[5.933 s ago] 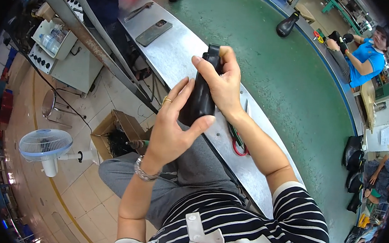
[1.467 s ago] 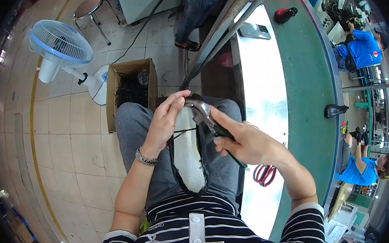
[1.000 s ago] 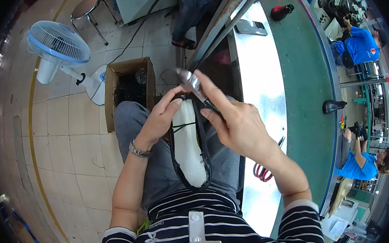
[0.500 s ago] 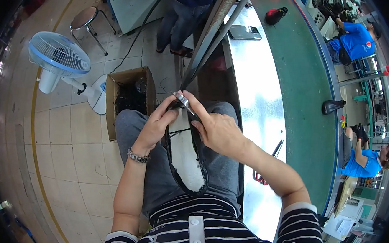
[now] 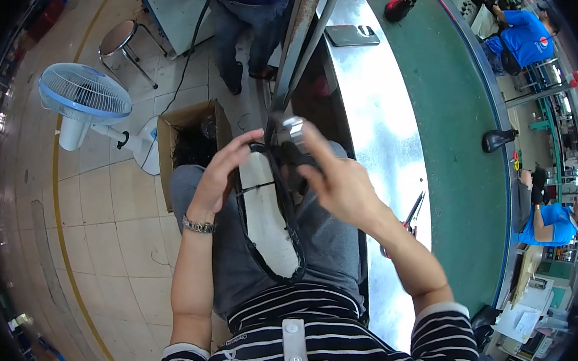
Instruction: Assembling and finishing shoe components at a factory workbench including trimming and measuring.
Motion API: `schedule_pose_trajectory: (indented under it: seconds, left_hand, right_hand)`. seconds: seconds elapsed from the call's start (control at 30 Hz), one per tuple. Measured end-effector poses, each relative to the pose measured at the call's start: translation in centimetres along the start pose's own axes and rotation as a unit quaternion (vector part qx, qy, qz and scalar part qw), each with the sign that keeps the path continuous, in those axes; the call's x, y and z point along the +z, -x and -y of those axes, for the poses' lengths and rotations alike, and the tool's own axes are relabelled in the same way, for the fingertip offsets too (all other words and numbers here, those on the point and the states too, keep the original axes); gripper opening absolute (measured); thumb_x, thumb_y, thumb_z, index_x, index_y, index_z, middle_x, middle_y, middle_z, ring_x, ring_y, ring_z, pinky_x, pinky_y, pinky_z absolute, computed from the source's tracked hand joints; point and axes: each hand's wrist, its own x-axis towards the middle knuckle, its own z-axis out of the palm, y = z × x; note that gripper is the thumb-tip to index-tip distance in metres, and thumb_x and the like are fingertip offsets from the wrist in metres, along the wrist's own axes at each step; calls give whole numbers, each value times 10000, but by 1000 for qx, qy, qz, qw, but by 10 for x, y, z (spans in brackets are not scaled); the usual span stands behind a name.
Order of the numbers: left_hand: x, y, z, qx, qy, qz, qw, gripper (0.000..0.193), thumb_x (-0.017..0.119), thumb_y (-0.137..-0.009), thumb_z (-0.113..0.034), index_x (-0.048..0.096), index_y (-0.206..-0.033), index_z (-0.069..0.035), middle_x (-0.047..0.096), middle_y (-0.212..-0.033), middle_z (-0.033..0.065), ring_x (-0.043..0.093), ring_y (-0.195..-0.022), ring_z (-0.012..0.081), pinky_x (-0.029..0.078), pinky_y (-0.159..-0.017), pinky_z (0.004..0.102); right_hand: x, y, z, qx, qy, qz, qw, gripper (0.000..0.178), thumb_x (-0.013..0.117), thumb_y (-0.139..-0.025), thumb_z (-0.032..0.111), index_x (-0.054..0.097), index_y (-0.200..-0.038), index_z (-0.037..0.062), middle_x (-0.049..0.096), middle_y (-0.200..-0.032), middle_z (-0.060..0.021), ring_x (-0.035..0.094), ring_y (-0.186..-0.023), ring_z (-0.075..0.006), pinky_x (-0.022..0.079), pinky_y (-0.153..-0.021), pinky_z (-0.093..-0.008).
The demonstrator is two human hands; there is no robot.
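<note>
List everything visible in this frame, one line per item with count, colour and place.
shoe upper: 1, black with pale inside, on the lap between both hands
small metal tool: 1, silvery, at the toe end by the right fingers
scissors: 1, red handles, on the metal bench edge
phone: 1, dark, far end of the bench
conveyor belt: 1, green, right of the bench
shoes on the belt: 2, black
cardboard box: 1, brown, on the floor
fan: 1, white and blue, floor left
stool: 1, metal, upper left
other people: at least 3, blue clothes
left hand: wristwatch, on the upper's rim
right hand: at the toe
</note>
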Motion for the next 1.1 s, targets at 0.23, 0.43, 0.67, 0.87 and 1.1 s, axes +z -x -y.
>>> schedule_pose_trajectory:
  seconds: [0.23, 0.43, 0.67, 0.87, 1.1]
  left_hand:
    - [5, -20, 0, 19, -84, 9, 996, 275, 475, -987, -241, 637, -1084, -41, 634, -1078, 12, 550, -929, 82, 410, -864, 224]
    - [6, -21, 3, 41, -101, 7, 994, 240, 486, -991, -213, 623, -1074, -34, 635, -1050, 14, 540, -914, 70, 406, -836, 213]
    - [9, -19, 5, 67, -123, 3, 990, 231, 485, -986, -195, 644, -1040, -36, 639, -1035, 14, 550, -966, 82, 403, -872, 221]
    - [7, -25, 17, 93, -77, -11, 993, 299, 454, -989, -259, 658, -965, -43, 647, -970, 16, 569, -924, 91, 417, -860, 224]
    - [7, -23, 14, 51, -11, -15, 999, 577, 270, -1052, -412, 655, -950, 6, 656, -990, 103, 576, -988, 191, 409, -955, 315]
  right_hand:
    - [27, 48, -125, 282, 20, -189, 940, 716, 600, -892, 191, 238, -1504, 101, 619, -969, -290, 614, -873, -457, 477, -804, -509]
    - [67, 104, -154, 193, 148, -302, 922, 553, 659, -856, 179, 486, -1368, 67, 563, -1207, -237, 540, -1128, -393, 440, -950, -443]
    - [65, 241, -161, 376, 72, -311, 870, 439, 717, -814, 113, 550, -1193, -33, 591, -1055, -207, 610, -953, -328, 489, -822, -406]
    - [55, 241, -167, 467, -69, -235, 849, 421, 749, -807, 154, 556, -1120, -52, 660, -769, -97, 616, -614, -208, 506, -624, -318]
    - [28, 191, -73, 300, -566, -121, 758, 527, 768, -759, 213, 546, -1191, 9, 557, -787, -4, 528, -654, -98, 413, -550, -211]
